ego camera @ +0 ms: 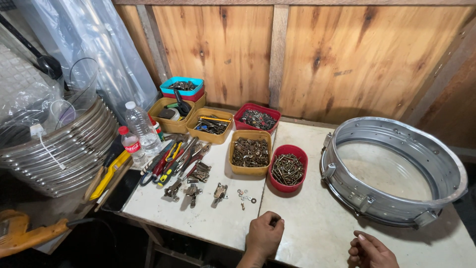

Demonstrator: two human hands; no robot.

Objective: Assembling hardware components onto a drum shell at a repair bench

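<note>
My left hand (264,235) rests on the white tabletop (317,223) near the front edge, fingers curled closed, nothing clearly held. My right hand (371,250) lies at the bottom right, fingers loosely curled and apart, empty. A silver metal drum shell (396,198) with lugs sits on the right of the table, beyond my right hand. A red round bowl of screws (288,168) and a yellow tub of dark metal parts (250,152) stand just beyond my left hand. Small washers (245,196) and metal lugs (219,192) lie loose to its left.
More tubs of hardware (210,124) line the wooden wall. Pliers and screwdrivers (173,159) lie at the left beside two plastic bottles (141,129). A stack of metal hoops (59,154) fills the far left. An orange power tool (22,233) sits low left.
</note>
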